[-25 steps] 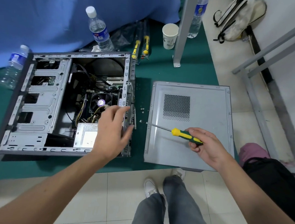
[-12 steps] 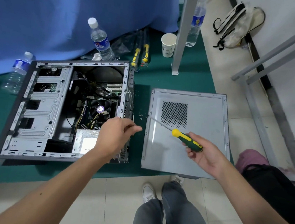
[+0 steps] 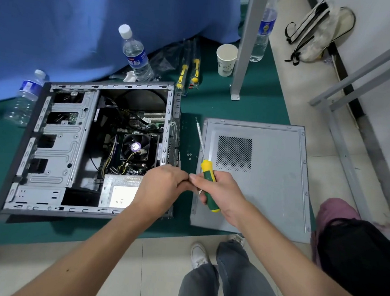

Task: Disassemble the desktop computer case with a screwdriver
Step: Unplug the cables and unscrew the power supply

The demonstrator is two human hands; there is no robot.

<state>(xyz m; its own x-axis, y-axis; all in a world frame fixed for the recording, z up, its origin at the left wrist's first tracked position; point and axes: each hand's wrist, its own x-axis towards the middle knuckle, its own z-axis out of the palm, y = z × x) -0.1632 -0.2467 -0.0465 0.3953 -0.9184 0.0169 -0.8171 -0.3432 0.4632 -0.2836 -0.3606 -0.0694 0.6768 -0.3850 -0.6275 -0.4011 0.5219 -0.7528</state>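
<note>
Right hand (image 3: 218,191), fingers wrapped round the screwdriver (image 3: 207,172), has swung its shaft upright; our left hand (image 3: 163,187) has come off the open computer case (image 3: 57,141) just left of it, fingertips now meeting the right thumb. Whether it pinches anything we cannot tell; we judge a freed screw is changing hands.

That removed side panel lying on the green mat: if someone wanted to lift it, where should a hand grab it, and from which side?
Probably the near edge of the side panel, which overhangs the green mat onto the tile floor. It lies flat with its folded rim up, so a hand could come from the person's side, slip fingers under that overhang and pinch the lip. The vent grille offers no hold.
</note>
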